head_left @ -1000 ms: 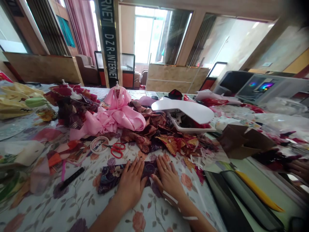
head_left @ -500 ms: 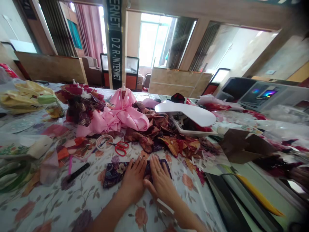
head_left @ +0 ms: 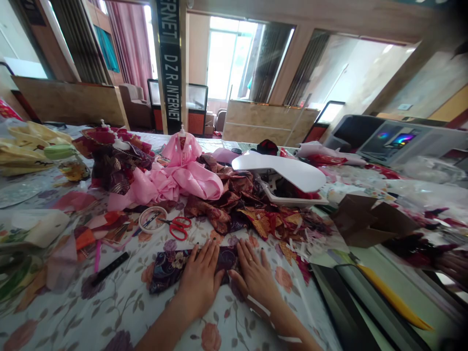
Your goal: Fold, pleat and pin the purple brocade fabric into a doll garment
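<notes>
Hands flat in the head view: left hand (head_left: 199,278) and right hand (head_left: 256,275) lie side by side, palms down, fingers spread, on a dark purple patterned fabric piece (head_left: 171,265) near the front edge of the counter (head_left: 109,312), which wears a floral cloth. Neither grip pinches anything; both are open and pressing. The fabric juts out to the left of the left hand, and its right part is hidden under the palms. Beyond the fingertips: red-handled scissors (head_left: 177,226) just beside a white tape roll (head_left: 151,219), then a heap of brown-red brocade scraps (head_left: 248,209). A pink doll dress (head_left: 183,170) stands farther back, a white machine (head_left: 281,173) to its right. A black ruler-like strip (head_left: 109,268) lies to the left. Judgement: this looks like smoothing or creasing. For a clean result, keep the palms low, push outward from the centre with even pressure, and hold the near edge steady so the slick cloth underneath does not creep.
</notes>
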`<state>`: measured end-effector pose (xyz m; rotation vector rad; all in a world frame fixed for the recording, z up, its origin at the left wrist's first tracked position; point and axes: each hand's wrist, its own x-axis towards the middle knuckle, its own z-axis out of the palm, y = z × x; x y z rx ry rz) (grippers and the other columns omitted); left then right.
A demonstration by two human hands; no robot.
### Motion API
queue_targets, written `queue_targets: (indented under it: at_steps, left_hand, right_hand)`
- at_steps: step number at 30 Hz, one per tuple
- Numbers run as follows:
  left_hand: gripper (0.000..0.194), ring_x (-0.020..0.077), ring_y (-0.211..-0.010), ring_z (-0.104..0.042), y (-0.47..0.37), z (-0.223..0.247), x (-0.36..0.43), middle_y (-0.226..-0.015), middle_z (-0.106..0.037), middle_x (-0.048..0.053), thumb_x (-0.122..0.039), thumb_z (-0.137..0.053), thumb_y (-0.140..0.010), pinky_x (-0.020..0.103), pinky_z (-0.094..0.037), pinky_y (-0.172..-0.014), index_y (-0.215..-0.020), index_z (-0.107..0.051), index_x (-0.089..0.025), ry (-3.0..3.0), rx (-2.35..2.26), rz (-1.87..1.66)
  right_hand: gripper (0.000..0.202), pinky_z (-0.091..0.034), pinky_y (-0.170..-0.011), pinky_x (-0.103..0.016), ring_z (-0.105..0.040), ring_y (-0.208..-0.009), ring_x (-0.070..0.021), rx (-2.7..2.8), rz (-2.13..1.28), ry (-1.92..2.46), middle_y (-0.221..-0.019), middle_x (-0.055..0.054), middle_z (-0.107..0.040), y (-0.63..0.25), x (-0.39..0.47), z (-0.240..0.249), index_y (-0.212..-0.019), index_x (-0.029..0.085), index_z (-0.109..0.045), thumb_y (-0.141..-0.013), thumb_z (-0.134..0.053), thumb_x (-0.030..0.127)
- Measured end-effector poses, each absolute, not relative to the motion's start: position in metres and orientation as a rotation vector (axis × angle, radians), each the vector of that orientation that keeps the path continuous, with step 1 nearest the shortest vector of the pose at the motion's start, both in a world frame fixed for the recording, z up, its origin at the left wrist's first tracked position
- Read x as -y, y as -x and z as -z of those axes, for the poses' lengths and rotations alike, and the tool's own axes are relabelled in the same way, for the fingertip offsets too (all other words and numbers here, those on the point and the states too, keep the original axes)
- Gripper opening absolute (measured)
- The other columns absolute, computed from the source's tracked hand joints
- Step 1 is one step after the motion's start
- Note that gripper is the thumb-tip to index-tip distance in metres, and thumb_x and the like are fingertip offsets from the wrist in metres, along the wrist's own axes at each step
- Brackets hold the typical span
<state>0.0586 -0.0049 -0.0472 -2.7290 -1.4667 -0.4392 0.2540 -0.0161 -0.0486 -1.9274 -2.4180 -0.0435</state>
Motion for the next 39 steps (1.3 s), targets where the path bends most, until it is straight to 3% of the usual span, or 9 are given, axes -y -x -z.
queue_targets:
  at_steps: [5,10,13,17,24,33,39]
  left_hand:
    - [0.056,0.0222,-0.139,-0.027,-0.06,0.044,0.006,-0.15,-0.033,0.009,-0.042,-0.025,-0.096,0.044,-0.024,-0.112,-0.144,-0.032,-0.012,2.722,1.466,0.488]
    - [0.057,0.0222,-0.139,-0.028,-0.06,0.046,0.005,-0.149,-0.034,0.01,-0.043,-0.024,-0.096,0.044,-0.023,-0.112,-0.142,-0.034,-0.011,2.725,1.492,0.454]
    - [0.056,0.0229,-0.139,-0.025,-0.06,0.05,0.002,-0.151,-0.03,0.009,-0.041,-0.029,-0.094,0.045,-0.023,-0.112,-0.144,-0.032,-0.013,2.721,1.471,0.385]
    - [0.063,0.028,-0.139,-0.026,-0.061,0.051,0.001,-0.151,-0.03,0.01,-0.039,-0.04,-0.088,0.049,-0.022,-0.111,-0.146,-0.027,-0.016,2.785,1.413,0.235]
    - [0.056,0.0222,-0.14,-0.024,-0.06,0.051,0.003,-0.152,-0.028,0.007,-0.036,-0.032,-0.093,0.044,-0.021,-0.113,-0.145,-0.03,-0.015,2.735,1.459,0.364]
    - [0.058,0.0226,-0.138,-0.029,-0.06,0.044,0.005,-0.149,-0.033,0.009,-0.044,-0.025,-0.096,0.045,-0.024,-0.112,-0.143,-0.032,-0.012,2.727,1.489,0.475]
    - [0.057,0.0236,-0.137,-0.03,-0.06,0.045,0.003,-0.148,-0.034,0.01,-0.043,-0.027,-0.095,0.046,-0.026,-0.111,-0.141,-0.037,-0.01,2.728,1.488,0.407]
  right_hand:
    - [0.08,-0.021,-0.108,-0.058,-0.027,-0.138,-0.0308,2.272,0.166,2.038,-0.149,-0.017,-0.026,-0.272,0.022,0.055,-0.143,0.004,-0.029,-0.089,-0.025,0.063]
    - [0.083,-0.013,-0.11,-0.057,-0.022,-0.139,-0.0317,2.237,0.321,1.877,-0.149,-0.02,-0.026,-0.255,0.031,0.042,-0.144,0.002,-0.027,-0.088,-0.028,0.063]
    - [0.08,-0.015,-0.11,-0.057,-0.017,-0.141,-0.0306,2.405,0.227,1.689,-0.15,-0.018,-0.022,-0.226,0.033,0.029,-0.146,0.004,-0.021,-0.089,-0.03,0.06]
    - [0.072,-0.022,-0.108,-0.059,-0.021,-0.14,-0.0293,2.596,-0.045,1.554,-0.152,-0.014,-0.019,-0.198,0.027,0.029,-0.147,0.008,-0.016,-0.093,-0.025,0.053]
    - [0.069,-0.02,-0.108,-0.059,-0.028,-0.137,-0.0317,2.509,-0.001,1.708,-0.148,-0.013,-0.032,-0.224,0.016,0.044,-0.146,0.014,-0.026,-0.091,-0.028,0.056]
    - [0.072,-0.022,-0.106,-0.061,-0.029,-0.137,-0.0303,2.292,0.054,2.071,-0.149,-0.014,-0.028,-0.271,0.02,0.047,-0.145,0.011,-0.027,-0.091,-0.024,0.059]
    - [0.078,-0.02,-0.108,-0.059,-0.025,-0.139,-0.0317,2.317,0.178,1.88,-0.149,-0.018,-0.025,-0.247,0.03,0.034,-0.144,0.006,-0.027,-0.089,-0.027,0.062]
